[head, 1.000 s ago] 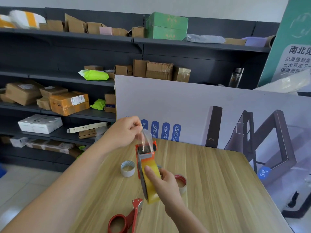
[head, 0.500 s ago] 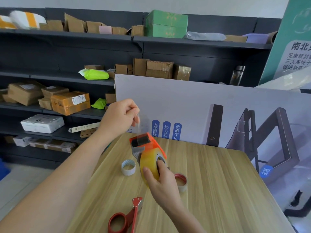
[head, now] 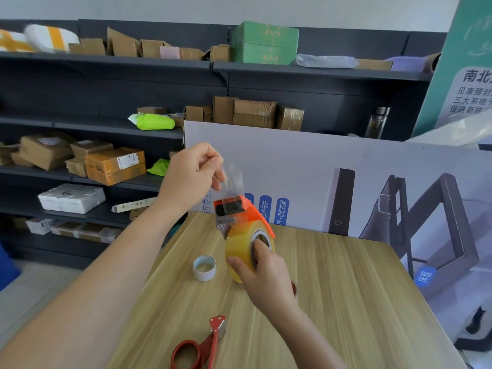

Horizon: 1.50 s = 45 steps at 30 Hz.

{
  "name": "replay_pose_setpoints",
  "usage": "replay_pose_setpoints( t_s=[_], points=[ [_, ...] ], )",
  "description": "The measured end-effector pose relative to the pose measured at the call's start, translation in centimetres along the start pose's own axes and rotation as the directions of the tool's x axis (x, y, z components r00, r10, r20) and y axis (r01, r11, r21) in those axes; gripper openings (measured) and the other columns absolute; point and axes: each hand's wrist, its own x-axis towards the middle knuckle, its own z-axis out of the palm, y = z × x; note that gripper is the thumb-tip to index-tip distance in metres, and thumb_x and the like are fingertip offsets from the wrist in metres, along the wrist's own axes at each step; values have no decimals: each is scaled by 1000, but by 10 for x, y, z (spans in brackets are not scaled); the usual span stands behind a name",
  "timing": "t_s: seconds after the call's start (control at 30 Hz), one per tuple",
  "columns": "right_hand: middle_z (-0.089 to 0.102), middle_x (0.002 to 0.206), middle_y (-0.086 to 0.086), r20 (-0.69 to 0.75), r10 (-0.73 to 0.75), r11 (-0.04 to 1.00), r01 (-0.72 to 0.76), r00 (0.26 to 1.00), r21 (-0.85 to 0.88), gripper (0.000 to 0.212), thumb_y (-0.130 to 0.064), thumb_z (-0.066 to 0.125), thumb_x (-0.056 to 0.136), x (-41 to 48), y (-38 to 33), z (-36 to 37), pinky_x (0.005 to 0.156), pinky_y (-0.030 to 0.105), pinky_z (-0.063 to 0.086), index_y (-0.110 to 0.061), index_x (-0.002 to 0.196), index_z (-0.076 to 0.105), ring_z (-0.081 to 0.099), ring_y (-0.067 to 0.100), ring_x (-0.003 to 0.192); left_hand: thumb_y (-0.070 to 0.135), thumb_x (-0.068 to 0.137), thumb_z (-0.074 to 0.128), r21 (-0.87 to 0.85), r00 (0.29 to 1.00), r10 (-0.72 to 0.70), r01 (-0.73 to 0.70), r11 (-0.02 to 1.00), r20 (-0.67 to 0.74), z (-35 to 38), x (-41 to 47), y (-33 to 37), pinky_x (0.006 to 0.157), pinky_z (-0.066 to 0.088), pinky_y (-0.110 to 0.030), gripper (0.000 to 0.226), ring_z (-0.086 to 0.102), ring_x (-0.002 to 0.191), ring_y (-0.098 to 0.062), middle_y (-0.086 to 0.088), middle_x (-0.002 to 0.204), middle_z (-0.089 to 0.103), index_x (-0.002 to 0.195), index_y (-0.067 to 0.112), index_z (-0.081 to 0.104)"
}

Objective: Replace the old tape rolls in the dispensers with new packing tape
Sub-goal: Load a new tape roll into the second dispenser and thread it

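Since a moment ago, little has shifted: my left hand keeps pinching the clear tape end pulled up from the orange dispenser, above the wooden table. Left of the dispenser sits a small white roll; nearer me lies a red dispenser. My right hand grips the yellow tape roll mounted in the dispenser, fingers closed around it.

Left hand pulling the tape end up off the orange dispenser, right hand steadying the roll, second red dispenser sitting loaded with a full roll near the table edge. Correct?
One error: the red dispenser near the table edge is empty, no roll, per the head view. The rest holds: left hand pulls the tape end off the orange dispenser, right hand steadies the roll.
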Motion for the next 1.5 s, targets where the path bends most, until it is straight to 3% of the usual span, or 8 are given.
replay_pose_setpoints(
  t_s=[0.23, 0.37, 0.6, 0.77, 0.97, 1.17, 1.33, 1.5],
  points=[
    [56, 69, -1, -52, 32, 999, -30, 998, 26, 37, -52, 62, 83, 0, 1, 3, 62, 32, 47, -15, 84, 54, 56, 18, 69, 15, 97, 49, 6, 1000, 0, 0, 1000, -16, 1, -1, 1, 67, 58, -33, 14, 67, 58, -13, 1, 72, 69, 88, 10, 58],
    [47, 64, -4, -29, 41, 988, -37, 999, 150, 36, -52, 58, 75, -2, 4, 6, 56, 28, 38, -17, 78, 49, 49, 15, 66, 16, 97, 48, 18, 999, -10, 10, 1000, -41, 1, 0, 0, 69, 59, -37, 14, 67, 61, -17, -2, 72, 68, 89, 10, 59],
    [42, 56, -6, -50, -4, 862, 29, 999, 506, 44, -43, 57, 69, -15, -5, -7, 49, 23, 35, 1, 74, 50, 40, 7, 52, 13, 97, 49, -83, 976, -211, 207, 975, -45, -11, 12, -12, 78, 58, -49, 14, 69, 69, -28, -9, 77, 70, 91, 11, 62],
    [41, 56, -3, -101, 16, 829, 44, 995, 558, 50, -48, 59, 67, -19, -5, -6, 49, 25, 34, 1, 70, 47, 39, 11, 52, 11, 97, 50, -130, 949, -306, 294, 947, -81, -14, 14, -15, 79, 58, -48, 15, 67, 67, -24, -9, 77, 70, 89, 11, 63],
    [43, 56, 0, -93, 155, 818, -74, 984, 571, 71, -64, 70, 63, -14, -2, -8, 51, 24, 37, 2, 68, 47, 43, 12, 53, 10, 97, 49, -203, 908, -412, 392, 897, -69, -19, 13, -25, 76, 58, -40, 16, 65, 68, -21, -8, 78, 69, 91, 8, 64],
    [52, 71, 10, 85, 175, 702, -185, 981, 688, 66, -53, 71, 63, -14, -7, -5, 63, 39, 40, 7, 85, 54, 49, 22, 67, 10, 98, 48, -210, 880, -473, 453, 867, -54, -27, 19, -39, 72, 58, -36, 17, 63, 64, -20, -9, 76, 69, 90, 7, 63],
    [48, 64, 2, 65, 124, 729, -135, 990, 671, 45, -48, 73, 62, -16, -13, -1, 56, 31, 40, -9, 61, 49, 45, 15, 58, 11, 97, 49, -200, 886, -461, 442, 874, -57, -31, 24, -44, 69, 57, -34, 18, 64, 64, -19, -8, 74, 69, 85, 11, 62],
    [51, 56, -7, 109, 66, 707, -123, 992, 696, 32, -38, 74, 71, -14, -21, -4, 51, 21, 40, -12, 64, 56, 47, 8, 51, 11, 98, 48, -186, 901, -425, 405, 895, -89, -34, 30, -44, 66, 56, -31, 17, 63, 63, -19, -6, 73, 68, 87, 11, 62]
  ],
)
